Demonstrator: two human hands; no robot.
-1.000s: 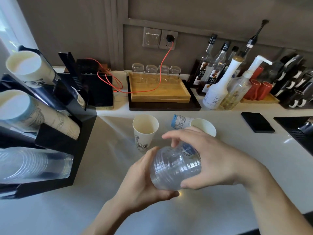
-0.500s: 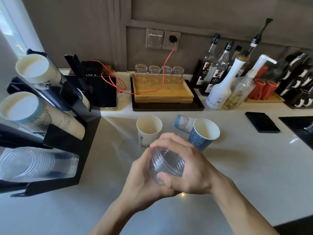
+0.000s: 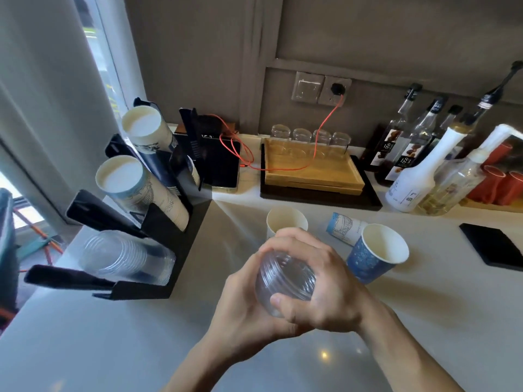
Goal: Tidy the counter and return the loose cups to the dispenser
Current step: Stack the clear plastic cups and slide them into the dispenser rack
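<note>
Both hands have drawn closer together since earlier; left hand (image 3: 249,304) and right hand (image 3: 319,281) clasp the clear cup stack (image 3: 283,281) above the desk (image 3: 113,343).

Both hands cover most of the clear cups (image 3: 284,278); the white cup (image 3: 285,219) behind is half hidden; red cups (image 3: 501,182) run off the right edge.

Clear ribbed plastic cups (image 3: 284,280); paper cup (image 3: 375,254), matt; counter (image 3: 113,349) glossy, possibly stone; wooden tray (image 3: 312,172).
</note>
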